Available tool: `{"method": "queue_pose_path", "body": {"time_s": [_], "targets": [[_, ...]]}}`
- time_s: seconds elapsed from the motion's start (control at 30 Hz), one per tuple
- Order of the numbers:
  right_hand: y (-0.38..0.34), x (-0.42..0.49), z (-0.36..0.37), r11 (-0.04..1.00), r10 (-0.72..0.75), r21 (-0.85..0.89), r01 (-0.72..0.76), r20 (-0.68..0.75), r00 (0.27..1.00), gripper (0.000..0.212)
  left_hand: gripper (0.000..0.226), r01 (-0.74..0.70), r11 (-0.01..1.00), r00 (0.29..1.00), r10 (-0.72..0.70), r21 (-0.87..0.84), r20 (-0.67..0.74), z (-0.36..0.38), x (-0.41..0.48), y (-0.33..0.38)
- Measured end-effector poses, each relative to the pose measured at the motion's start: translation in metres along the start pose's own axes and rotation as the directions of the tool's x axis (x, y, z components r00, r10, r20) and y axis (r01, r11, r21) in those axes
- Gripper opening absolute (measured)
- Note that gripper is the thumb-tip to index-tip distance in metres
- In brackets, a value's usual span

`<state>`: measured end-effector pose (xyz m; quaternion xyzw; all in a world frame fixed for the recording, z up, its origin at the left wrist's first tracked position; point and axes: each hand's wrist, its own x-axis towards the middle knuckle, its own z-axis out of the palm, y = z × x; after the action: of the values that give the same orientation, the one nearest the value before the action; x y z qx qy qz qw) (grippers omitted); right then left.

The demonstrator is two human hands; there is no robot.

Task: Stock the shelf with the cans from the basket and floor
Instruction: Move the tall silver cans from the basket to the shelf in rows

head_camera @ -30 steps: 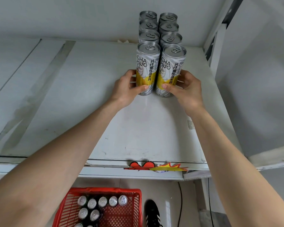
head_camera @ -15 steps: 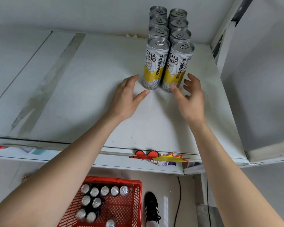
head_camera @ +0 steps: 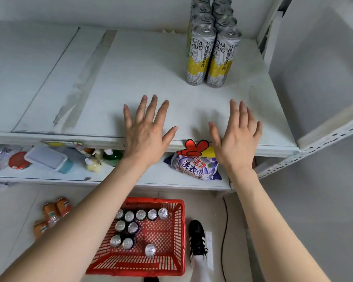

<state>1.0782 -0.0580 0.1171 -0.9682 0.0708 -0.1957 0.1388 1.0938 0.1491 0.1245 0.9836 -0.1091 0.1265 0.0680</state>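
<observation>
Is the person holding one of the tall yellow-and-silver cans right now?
No, both the left hand and right hand are open and empty.

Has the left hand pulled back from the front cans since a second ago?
Yes. The left hand has let go and drawn back from the front left can toward the shelf's front edge, fingers spread, empty.

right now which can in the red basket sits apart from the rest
The lone can nearest the red basket's front edge; the other cans cluster toward its back left.

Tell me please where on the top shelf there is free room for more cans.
The top shelf is bare left of the double row of cans and in front of it, up to both hands. Right of the row, only a narrow strip.
</observation>
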Motion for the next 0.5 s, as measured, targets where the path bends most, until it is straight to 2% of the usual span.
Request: {"method": "queue_pose_path", "body": {"time_s": [0.13,0.3,0.5], "targets": [[-0.007,-0.049,-0.011,0.998,0.013,-0.061,-0.013,0.004,1.000,0.070,0.065,-0.023,1.000,1.000,0.023,-0.001,0.014,-0.003,-0.054,-0.002],[-0.011,-0.119,-0.014,0.993,-0.047,-0.105,0.050,0.037,0.998,0.071,0.064,-0.011,0.999,1.000,0.010,0.035,0.022,0.003,-0.130,-0.004],[-0.010,-0.215,-0.010,0.991,-0.095,-0.076,0.108,0.155,0.983,0.071,0.065,0.076,0.996,0.986,-0.083,0.053,0.145,0.019,-0.239,-0.003]]}}
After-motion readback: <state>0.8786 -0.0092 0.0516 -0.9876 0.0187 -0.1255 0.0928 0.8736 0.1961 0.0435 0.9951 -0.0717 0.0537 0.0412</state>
